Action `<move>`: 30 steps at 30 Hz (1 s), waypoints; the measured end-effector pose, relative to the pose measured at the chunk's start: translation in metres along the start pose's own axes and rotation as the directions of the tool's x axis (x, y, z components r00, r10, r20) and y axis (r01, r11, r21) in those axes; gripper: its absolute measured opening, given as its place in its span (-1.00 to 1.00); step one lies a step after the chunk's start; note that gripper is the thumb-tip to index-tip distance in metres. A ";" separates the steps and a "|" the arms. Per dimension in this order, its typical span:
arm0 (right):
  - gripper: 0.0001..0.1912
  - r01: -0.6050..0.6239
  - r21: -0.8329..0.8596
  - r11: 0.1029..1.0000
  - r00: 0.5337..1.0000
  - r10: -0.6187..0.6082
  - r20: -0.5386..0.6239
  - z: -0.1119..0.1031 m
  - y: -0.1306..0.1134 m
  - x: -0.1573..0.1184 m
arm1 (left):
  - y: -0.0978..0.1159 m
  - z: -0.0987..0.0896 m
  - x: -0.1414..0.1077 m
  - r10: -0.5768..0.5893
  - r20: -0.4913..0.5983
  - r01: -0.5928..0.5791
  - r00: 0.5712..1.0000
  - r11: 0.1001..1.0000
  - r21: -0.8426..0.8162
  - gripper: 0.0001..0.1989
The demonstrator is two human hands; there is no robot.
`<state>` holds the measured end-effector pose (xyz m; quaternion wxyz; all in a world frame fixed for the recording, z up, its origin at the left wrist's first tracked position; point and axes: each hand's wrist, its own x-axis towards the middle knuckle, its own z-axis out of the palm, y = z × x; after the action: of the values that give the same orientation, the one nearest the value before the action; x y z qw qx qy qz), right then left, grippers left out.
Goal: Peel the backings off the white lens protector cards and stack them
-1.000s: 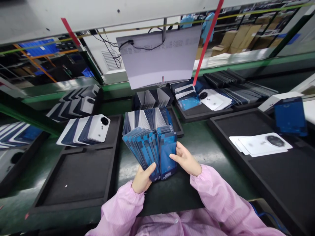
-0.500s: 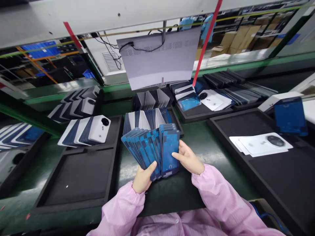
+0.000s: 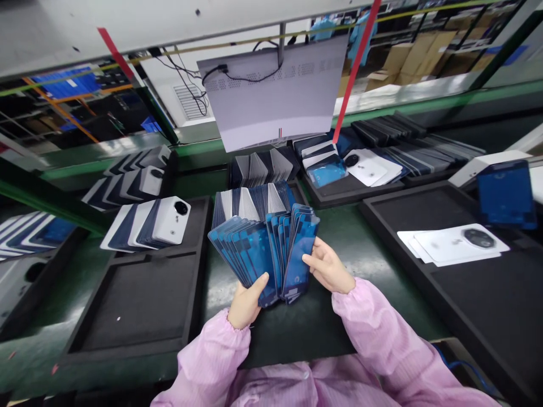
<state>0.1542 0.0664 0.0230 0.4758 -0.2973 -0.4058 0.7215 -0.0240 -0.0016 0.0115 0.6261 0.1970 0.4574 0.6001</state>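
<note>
At the centre of the frame, the left hand [image 3: 245, 302] held a fanned stack of blue panels [image 3: 263, 254] in a closed grip from below. The right hand [image 3: 330, 271] pinched the rightmost panels, above the green worktop [image 3: 365, 249].

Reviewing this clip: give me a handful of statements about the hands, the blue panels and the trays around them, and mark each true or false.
1. Both hands hold a fanned stack of blue film-covered phone panels. True: the left hand grips the bottom of the fan and the right hand its right edge.
2. The black foam tray left of the hands is full of panels at its near end. False: the near section shows only bare foam.
3. A white phone back cover with a round camera hole tops the row at that tray's far end. True.
4. The grey hanging monitor faces the person. False: its vented back and cable show.
</note>
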 end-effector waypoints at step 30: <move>-0.46 0.020 0.078 0.997 1.000 -0.021 0.005 0.003 0.005 -0.001 | 0.002 0.002 0.000 0.004 -0.042 -0.006 0.999 0.998 -0.059 -0.26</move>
<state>0.1499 0.0630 0.0199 0.4931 -0.2721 -0.3818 0.7328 -0.0235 -0.0008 0.0147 0.6204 0.1669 0.4520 0.6189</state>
